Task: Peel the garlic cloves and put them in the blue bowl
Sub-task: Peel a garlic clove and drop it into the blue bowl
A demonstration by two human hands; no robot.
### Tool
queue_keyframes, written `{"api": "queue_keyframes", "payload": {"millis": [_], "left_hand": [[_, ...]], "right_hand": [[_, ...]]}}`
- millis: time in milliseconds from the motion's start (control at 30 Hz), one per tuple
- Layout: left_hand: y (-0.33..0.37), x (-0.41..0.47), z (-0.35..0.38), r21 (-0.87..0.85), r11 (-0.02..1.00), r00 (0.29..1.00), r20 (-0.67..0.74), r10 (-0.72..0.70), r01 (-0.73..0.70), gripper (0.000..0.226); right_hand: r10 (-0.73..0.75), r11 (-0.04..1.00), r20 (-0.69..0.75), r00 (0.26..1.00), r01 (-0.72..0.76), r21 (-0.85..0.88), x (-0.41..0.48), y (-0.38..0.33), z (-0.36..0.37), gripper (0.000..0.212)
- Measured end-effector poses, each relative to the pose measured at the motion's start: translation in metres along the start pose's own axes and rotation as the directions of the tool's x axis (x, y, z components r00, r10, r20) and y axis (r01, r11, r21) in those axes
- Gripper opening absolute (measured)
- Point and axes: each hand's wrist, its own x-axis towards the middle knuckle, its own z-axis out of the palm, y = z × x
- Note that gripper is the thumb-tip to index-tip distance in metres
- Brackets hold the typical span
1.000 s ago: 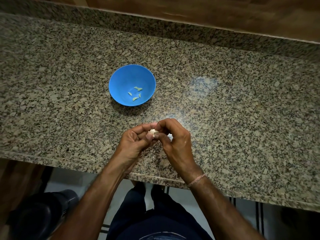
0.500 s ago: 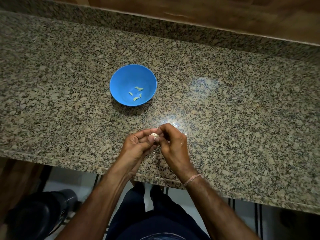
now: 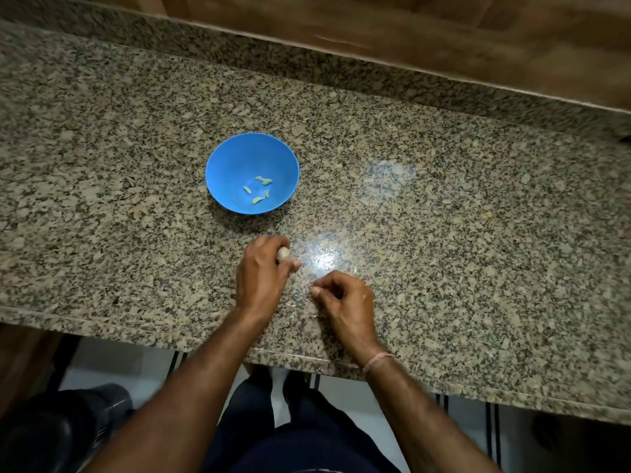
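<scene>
Your left hand (image 3: pixel 261 279) has its grip clamped on a pale beige garlic clove (image 3: pixel 282 254), low over the speckled granite bench (image 3: pixel 444 233). Your right hand (image 3: pixel 346 300), near it, has its grip curled together, with nothing visible inside. Small greenish peeled cloves (image 3: pixel 263 180) lie in the round blue plastic bowl (image 3: pixel 232 165) beyond.

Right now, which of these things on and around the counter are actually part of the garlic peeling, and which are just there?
Part of the job:
garlic clove, gripped in the left hand
right hand, fingers curled
blue bowl
peeled cloves in it

Just there:
dark object on the floor
thread band on the right wrist
</scene>
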Motion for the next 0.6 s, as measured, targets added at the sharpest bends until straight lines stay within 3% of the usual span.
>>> {"api": "queue_keyframes", "payload": {"millis": [67,167,333,600], "left_hand": [[-0.003,-0.001,0.004,0.16,0.985,0.998,0.01,0.062,-0.062,0.052],[-0.012,-0.026,0.003,0.267,0.963,0.992,-0.102,0.075,-0.046,0.058],[-0.039,-0.056,0.009,0.182,0.983,0.999,-0.046,0.003,0.005,0.036],[-0.039,-0.048,0.001,0.202,0.979,0.999,0.04,-0.019,0.01,0.036]], "right_hand": [[0.016,0.999,0.012,1.0,-0.016,-0.031,0.002,-0.002,0.001,0.005],[0.006,0.994,-0.001,1.0,-0.006,-0.107,0.004,-0.003,0.003,0.003],[-0.023,0.974,-0.036,0.999,0.014,-0.228,-0.001,0.0,0.016,0.008],[0.029,0.938,-0.071,0.997,-0.051,-0.342,0.005,-0.005,0.028,0.019]]}}
